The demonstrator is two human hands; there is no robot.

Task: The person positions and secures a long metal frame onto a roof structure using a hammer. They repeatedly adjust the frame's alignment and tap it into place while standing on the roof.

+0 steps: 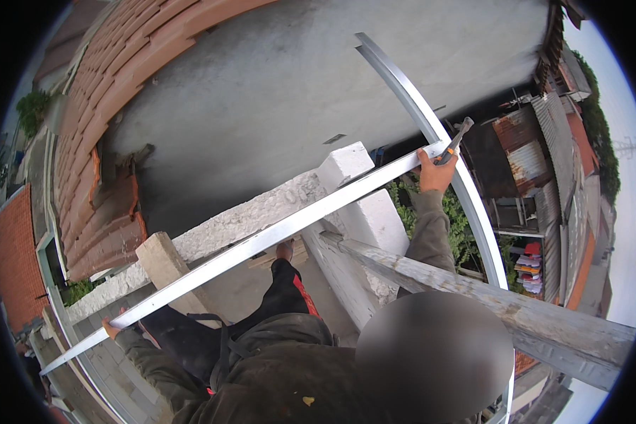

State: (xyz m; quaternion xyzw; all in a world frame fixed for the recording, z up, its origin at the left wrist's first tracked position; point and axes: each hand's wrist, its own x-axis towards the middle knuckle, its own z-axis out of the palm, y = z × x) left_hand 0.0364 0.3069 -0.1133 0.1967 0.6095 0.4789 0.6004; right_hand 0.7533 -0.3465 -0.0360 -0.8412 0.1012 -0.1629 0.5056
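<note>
A long silver metal channel (261, 240) runs slantwise across the view from low left to upper right. Near its left end, my left hand (112, 328) has its fingers closed around the channel's edge. My right hand (434, 172) is closed at the channel's other end. That hand also holds a hand tool (454, 144) with an orange-and-black grip and a grey metal head; its exact kind is hard to make out. A second silver metal channel (466, 187), bent-looking toward the rim, passes right beside my right hand and meets the first one there.
Weathered timber beams (473, 290) cross at the right. A rough white wall top with a white block (346, 164) lies beneath the channel, beside a wooden post (162, 258). Roof tiles (134, 53) edge a grey wall (283, 92). Below right stand rusty sheets (526, 162) and plants.
</note>
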